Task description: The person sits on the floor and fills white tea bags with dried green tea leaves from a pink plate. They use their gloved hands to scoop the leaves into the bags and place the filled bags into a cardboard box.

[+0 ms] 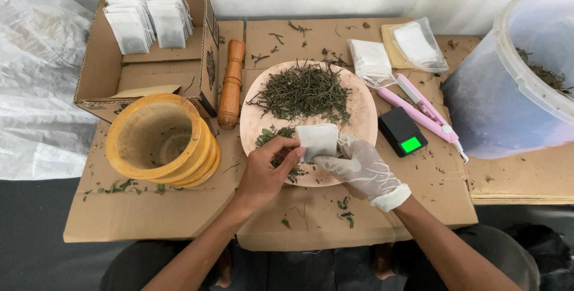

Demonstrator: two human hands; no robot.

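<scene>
A small white paper sachet (318, 140) is held over the near part of a round pink plate (363, 112) that carries a heap of dried green herbs (304, 91). My left hand (267, 173), bare, pinches the sachet's left edge. My right hand (359, 168), in a thin clear glove, grips the sachet from below and the right. Loose crushed leaves lie on the plate under both hands.
A wooden mortar (160, 141) and a wooden pestle (231, 83) stand at the left. Behind them is a cardboard box (101, 64) with stacked white sachets (148, 21). At the right are a small black scale (402, 131), a pink heat sealer (424, 112), bagged sachets (418, 45) and a large plastic bucket (514, 82).
</scene>
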